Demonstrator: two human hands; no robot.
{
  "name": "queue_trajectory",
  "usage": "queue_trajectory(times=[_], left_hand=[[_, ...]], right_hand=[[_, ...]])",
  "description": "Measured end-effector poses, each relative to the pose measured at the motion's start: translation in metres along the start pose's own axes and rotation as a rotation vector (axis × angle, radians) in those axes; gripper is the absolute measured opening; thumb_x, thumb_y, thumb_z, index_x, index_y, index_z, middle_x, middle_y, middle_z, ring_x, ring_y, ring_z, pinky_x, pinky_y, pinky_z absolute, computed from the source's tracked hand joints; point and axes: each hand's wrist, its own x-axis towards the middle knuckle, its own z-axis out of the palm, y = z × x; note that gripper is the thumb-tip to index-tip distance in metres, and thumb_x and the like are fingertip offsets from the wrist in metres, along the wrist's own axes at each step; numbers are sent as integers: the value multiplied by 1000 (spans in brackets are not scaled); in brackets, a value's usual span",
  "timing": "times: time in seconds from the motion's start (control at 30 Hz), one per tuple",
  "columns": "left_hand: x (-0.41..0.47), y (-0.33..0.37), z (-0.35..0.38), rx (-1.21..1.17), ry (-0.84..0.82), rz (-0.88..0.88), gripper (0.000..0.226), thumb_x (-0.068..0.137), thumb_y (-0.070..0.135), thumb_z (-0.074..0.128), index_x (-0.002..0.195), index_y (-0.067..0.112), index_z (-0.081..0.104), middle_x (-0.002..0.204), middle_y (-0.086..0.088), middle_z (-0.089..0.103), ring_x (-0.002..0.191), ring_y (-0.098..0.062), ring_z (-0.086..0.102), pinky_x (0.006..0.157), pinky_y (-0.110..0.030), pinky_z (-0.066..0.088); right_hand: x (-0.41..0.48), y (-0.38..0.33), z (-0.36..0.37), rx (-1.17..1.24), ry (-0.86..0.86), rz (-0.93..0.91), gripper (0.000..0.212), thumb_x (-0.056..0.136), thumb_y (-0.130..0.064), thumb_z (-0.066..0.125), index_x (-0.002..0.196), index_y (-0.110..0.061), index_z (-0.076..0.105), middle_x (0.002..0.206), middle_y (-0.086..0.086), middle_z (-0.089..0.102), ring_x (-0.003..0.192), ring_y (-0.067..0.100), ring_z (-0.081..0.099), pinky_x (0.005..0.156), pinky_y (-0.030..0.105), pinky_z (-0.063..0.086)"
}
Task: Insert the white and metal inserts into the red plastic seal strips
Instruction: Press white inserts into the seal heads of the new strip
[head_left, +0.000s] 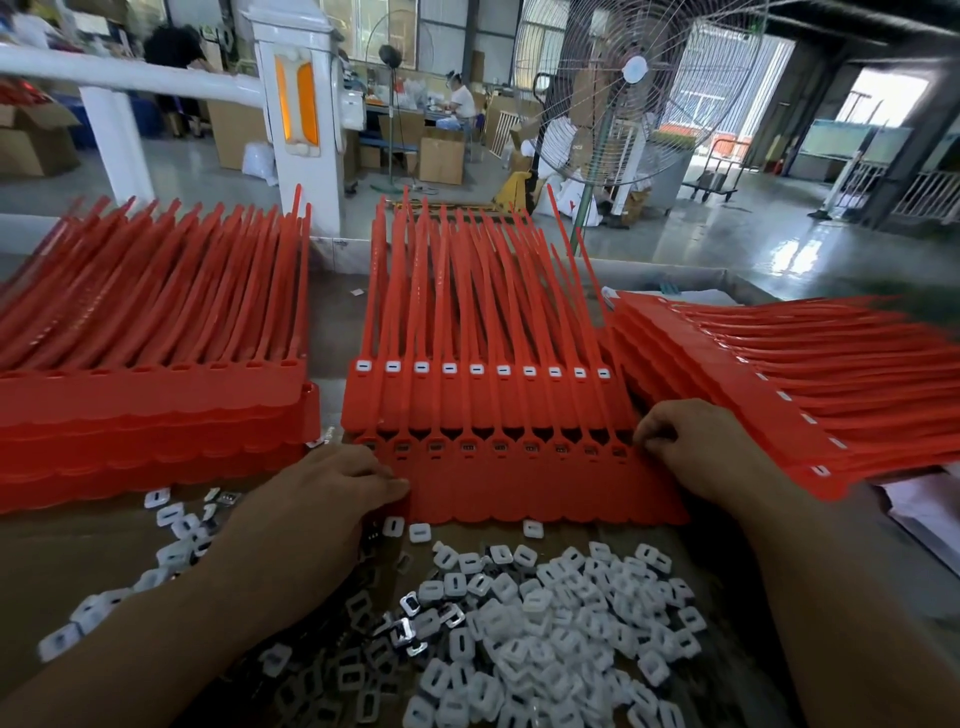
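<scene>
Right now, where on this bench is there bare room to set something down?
Bare cardboard lies front left, between the left stack of red strips and the left forearm. A narrow grey lane runs between that stack and the middle stack. Centre front is crowded with loose white inserts.

hidden, clipped and blurred at the bench
fingertips of the left hand tucked out of sight against the front red strip sheet; anything pinched in the right hand too small to tell; right stack smeared by blur and clipped at the frame edge; left stack and insert pile clipped likewise.
</scene>
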Motion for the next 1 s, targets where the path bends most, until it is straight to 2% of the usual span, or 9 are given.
queue_trajectory(times=[0.07, 0.23, 0.47, 0.63, 0.77, 1.0], left_hand=[[-1, 1, -1, -8, 6, -1, 52, 82, -1, 49, 123, 32, 54, 124, 14, 51, 117, -3, 42, 96, -16, 31], [1, 0, 0, 17, -23, -1, 54, 87, 5, 43, 129, 38, 44, 130, 21, 42, 121, 4, 33, 98, -11, 25], [2, 0, 1, 42, -39, -4, 54, 88, 7, 41, 131, 40, 41, 132, 22, 39, 122, 5, 30, 99, -10, 24], [3, -1, 2, 42, -31, -5, 54, 88, 6, 41, 131, 39, 42, 132, 22, 39, 122, 4, 30, 99, -10, 23], [3, -3, 2, 28, -24, -5, 53, 88, 5, 43, 128, 38, 45, 130, 20, 43, 120, 2, 34, 98, -12, 26], [3, -3, 3, 28, -20, -2, 54, 87, 5, 42, 129, 38, 45, 130, 21, 42, 120, 3, 33, 100, -13, 27]], right_hand=[[0, 0, 1, 4, -2, 5, 18, 85, -5, 57, 93, -14, 70, 110, 4, 65, 104, 18, 56, 74, 17, 31], [2, 1, 1, 5, 1, -3, 19, 86, -5, 58, 94, -15, 72, 110, 3, 65, 105, 17, 55, 72, 14, 29], [3, 2, 1, 18, 3, -14, 19, 84, -4, 59, 93, -15, 72, 108, 2, 66, 102, 16, 56, 71, 14, 29], [3, 5, -1, 34, -13, -3, 21, 82, -1, 61, 93, -16, 72, 104, 0, 66, 88, 8, 51, 73, 14, 31], [5, 5, 0, 32, 2, -3, 20, 81, -2, 63, 92, -15, 72, 104, 1, 67, 99, 15, 57, 75, 15, 32], [4, 4, 0, 41, 39, -17, 16, 82, -5, 62, 92, -13, 72, 104, 4, 68, 102, 18, 57, 69, 14, 28]])
